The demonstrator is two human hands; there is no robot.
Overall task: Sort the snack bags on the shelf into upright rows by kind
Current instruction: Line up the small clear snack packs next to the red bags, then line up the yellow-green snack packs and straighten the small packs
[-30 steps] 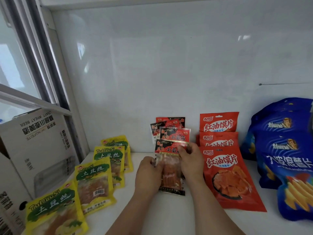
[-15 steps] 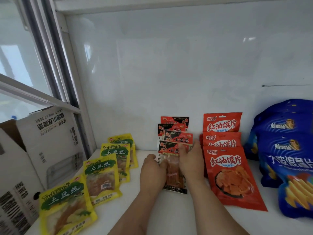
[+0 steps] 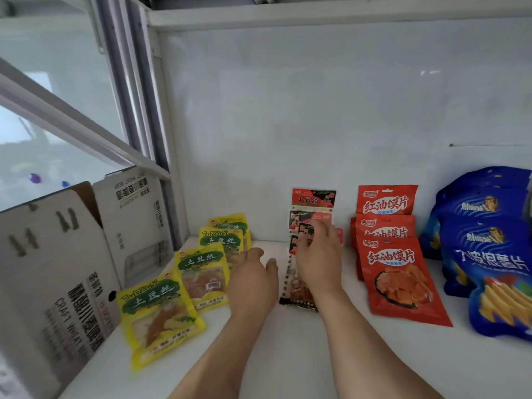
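Note:
On the white shelf [image 3: 288,355] run four rows of snack bags. Yellow potato-shred bags [image 3: 161,312] line the left. Small red-and-black gluten-strip packs [image 3: 313,198] overlap in the middle row. Orange-red chip bags [image 3: 398,277] lie to their right, and blue crisp bags [image 3: 489,254] stand at the far right. My right hand [image 3: 319,254] lies over the middle row, its fingers touching the overlapped packs and hiding part of them. My left hand [image 3: 253,280] hovers just left of that row with loosely curled fingers, holding nothing.
A white cardboard beer carton [image 3: 72,269] with open flaps stands left of the shelf, beside a window frame [image 3: 138,96]. The white back wall [image 3: 316,125] closes the shelf behind the rows. Another shelf board [image 3: 316,15] runs overhead.
My left hand has let go of the front gluten-strip pack and drawn back to the left. My right hand slid up onto the packs farther back. The camera has shifted right.

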